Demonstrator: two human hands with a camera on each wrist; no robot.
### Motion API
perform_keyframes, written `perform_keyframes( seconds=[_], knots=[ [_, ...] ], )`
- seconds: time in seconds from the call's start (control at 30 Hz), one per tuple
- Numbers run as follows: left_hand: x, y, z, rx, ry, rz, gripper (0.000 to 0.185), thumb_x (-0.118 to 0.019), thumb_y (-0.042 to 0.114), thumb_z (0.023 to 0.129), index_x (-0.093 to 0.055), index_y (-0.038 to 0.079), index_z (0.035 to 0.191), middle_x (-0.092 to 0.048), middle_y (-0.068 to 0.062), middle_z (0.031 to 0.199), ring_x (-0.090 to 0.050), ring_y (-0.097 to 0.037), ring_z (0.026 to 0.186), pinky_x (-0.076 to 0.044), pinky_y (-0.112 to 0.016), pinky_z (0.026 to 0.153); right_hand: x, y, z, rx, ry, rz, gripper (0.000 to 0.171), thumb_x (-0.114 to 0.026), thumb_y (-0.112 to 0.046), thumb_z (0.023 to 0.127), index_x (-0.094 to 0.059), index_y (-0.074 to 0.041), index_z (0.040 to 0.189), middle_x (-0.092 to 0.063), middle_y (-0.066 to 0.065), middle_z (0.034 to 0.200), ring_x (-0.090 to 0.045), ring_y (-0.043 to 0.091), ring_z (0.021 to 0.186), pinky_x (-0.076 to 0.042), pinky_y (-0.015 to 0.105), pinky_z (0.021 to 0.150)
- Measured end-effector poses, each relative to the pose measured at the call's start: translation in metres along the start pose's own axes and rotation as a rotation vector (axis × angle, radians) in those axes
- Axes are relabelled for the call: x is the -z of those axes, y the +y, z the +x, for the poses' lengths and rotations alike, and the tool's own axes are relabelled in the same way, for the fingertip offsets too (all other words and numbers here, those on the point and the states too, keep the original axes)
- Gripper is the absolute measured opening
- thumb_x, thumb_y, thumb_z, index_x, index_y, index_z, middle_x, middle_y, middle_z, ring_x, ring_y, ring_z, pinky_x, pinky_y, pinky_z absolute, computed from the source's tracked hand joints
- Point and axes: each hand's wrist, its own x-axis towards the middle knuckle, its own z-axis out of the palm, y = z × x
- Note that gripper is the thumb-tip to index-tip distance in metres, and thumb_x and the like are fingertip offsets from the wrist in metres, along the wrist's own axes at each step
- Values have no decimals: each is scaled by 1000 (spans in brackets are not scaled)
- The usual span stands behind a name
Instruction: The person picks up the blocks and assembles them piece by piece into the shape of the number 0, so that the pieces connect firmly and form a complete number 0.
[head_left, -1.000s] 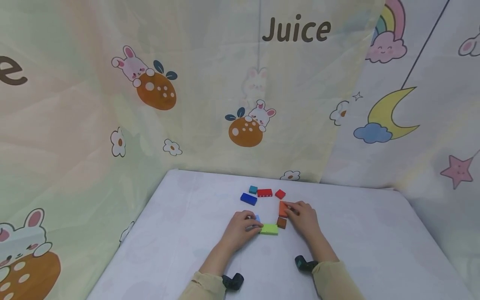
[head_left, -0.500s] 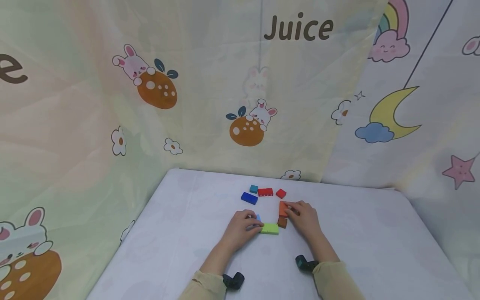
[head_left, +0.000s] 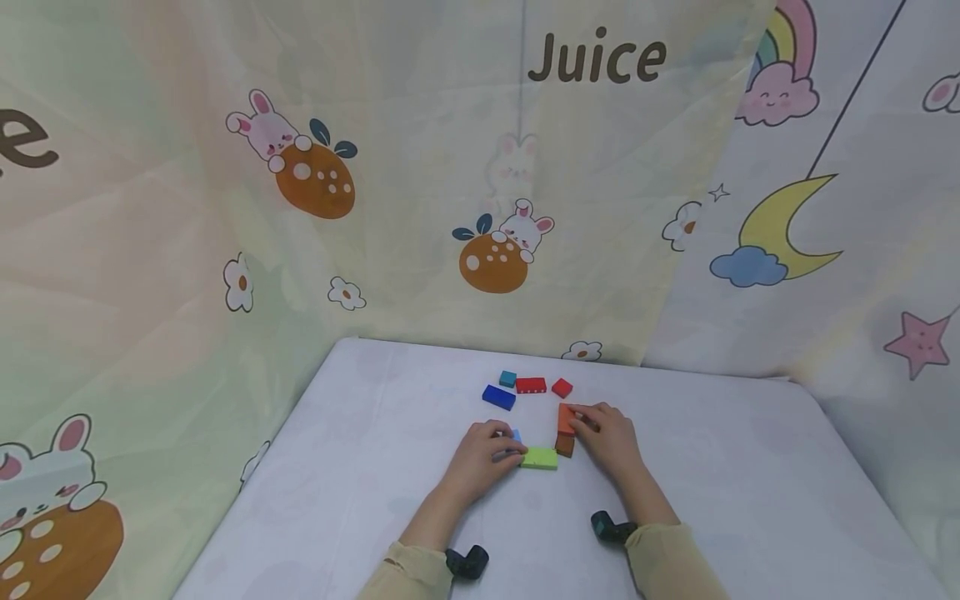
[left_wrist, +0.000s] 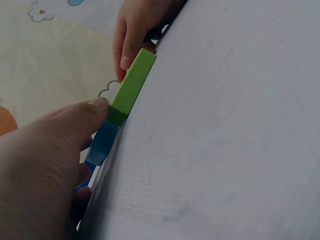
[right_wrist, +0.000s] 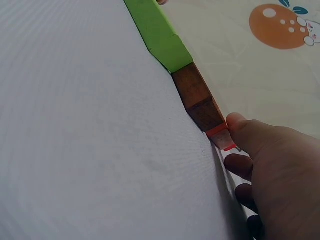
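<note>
My left hand (head_left: 478,457) holds a light blue block (head_left: 516,435) between thumb and fingers, most of it hidden behind them. The thumb tip comes right up to the left end of a lime green block (head_left: 540,458), which lies flat on the table. A small brown block (head_left: 565,447) sits at the green one's right end. Beyond it, an orange block (head_left: 566,420) continues the line away from me, and my right hand (head_left: 611,435) pinches its right side with thumb and index finger. In the right wrist view, the green and brown blocks (right_wrist: 196,92) meet end to end.
Farther back lie a dark blue block (head_left: 498,397), a small teal block (head_left: 507,379), a red block with white dots (head_left: 531,385) and a small red block (head_left: 562,387). The white table (head_left: 360,467) ends at a printed cloth backdrop (head_left: 405,250).
</note>
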Motion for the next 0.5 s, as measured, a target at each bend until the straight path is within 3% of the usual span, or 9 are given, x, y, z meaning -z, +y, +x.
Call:
perform_keyframes(
  seconds=[0.3, 0.5],
  knots=[
    [1, 1, 0, 9, -4, -4, 16, -69, 41, 91, -74, 42, 107, -60, 12, 122, -51, -10, 114, -48, -34, 100, 0, 0, 0, -3, -5, 12, 41, -69, -38, 92, -64, -28, 132, -65, 4, 106, -54, 23, 97, -44, 47, 89],
    [0, 0, 0, 10, -3, -14, 17, -70, 41, 91, -74, 43, 107, -60, 12, 123, -51, -10, 115, -49, -35, 100, 0, 0, -1, -12, -43, 34, 47, -68, -51, 89, -64, -31, 131, -64, 2, 106, -53, 22, 97, -43, 47, 89]
  ],
)
